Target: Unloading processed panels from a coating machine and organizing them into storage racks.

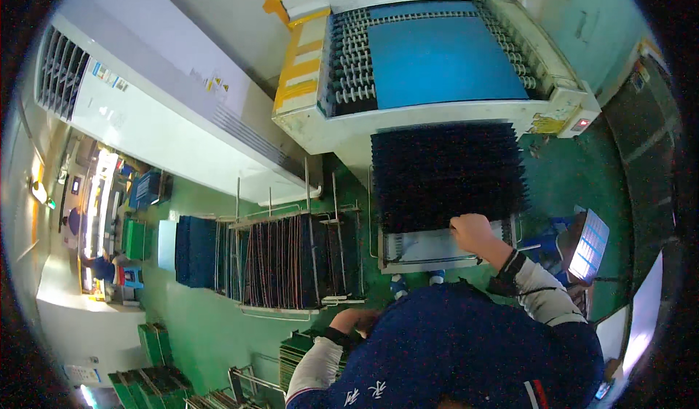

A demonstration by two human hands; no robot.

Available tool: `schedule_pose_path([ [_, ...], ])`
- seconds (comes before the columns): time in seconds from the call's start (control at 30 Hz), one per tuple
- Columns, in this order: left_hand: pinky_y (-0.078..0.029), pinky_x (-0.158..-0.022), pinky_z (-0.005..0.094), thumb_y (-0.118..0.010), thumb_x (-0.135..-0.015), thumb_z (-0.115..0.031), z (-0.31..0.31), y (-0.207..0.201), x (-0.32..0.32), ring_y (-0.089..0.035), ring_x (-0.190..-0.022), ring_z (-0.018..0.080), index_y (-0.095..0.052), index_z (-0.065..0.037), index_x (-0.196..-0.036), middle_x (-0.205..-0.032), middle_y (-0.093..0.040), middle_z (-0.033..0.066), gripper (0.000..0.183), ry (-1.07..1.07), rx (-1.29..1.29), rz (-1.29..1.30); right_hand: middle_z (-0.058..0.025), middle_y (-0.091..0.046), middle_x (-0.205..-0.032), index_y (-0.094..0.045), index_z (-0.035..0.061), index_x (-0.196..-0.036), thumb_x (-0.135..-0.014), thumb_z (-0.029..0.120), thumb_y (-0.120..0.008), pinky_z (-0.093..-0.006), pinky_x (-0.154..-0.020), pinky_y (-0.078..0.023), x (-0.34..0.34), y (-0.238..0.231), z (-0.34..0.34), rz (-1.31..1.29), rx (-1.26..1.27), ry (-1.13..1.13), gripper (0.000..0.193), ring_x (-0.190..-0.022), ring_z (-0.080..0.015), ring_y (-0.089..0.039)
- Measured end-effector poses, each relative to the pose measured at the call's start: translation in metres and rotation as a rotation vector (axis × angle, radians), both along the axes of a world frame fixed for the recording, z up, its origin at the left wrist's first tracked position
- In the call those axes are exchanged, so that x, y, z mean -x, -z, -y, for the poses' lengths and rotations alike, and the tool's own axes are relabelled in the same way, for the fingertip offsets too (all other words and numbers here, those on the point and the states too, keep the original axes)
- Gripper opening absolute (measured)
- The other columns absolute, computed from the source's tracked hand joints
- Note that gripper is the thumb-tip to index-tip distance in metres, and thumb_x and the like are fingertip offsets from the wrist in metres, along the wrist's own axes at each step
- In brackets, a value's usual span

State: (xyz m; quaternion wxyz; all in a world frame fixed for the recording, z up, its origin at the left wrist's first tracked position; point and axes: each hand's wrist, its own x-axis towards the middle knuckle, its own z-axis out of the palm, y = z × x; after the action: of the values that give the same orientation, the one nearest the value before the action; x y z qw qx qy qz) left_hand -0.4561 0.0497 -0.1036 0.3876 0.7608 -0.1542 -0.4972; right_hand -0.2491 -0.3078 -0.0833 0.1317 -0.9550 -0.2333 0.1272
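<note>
My right hand (pixel 477 235) is closed at the near edge of a row of dark panels (pixel 448 172). Whether its curled fingers grip a panel is hidden. The panels stand close together in a wire rack (pixel 429 265), in front of a roller conveyor machine (pixel 349 121). Low on my left side is my left hand (pixel 355 322), beside a stack of green-edged boards (pixel 291 362). My body covers part of that hand, and its fingers do not show. A flat blue panel (pixel 444 63) lies on the conveyor rollers.
Left of me stands a metal rack (pixel 309 245) filled with upright dark panels. A tall white cabinet unit (pixel 160 96) leans across the upper left of the view. More green boards (pixel 149 387) sit at lower left. On the right is a reflective panel (pixel 590 247).
</note>
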Motion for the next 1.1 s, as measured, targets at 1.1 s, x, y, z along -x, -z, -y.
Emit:
schedule_pose_path([
  [1.1,-0.046,-0.074,0.0233,-0.046,-0.096,-0.016,-0.152,0.123,0.027,-0.056,-0.081,0.0073,-0.056,-0.015,-0.129,-0.105,-0.064,0.0002,0.035,-0.312,0.241,-0.198,-0.0096,-0.068,-0.079,-0.071,0.0143,-0.081,-0.073,0.045,-0.065,-0.0426,-0.079,-0.045,0.013,-0.012,-0.039,0.088,0.188,0.266,0.033,-0.082,-0.029,-0.065],
])
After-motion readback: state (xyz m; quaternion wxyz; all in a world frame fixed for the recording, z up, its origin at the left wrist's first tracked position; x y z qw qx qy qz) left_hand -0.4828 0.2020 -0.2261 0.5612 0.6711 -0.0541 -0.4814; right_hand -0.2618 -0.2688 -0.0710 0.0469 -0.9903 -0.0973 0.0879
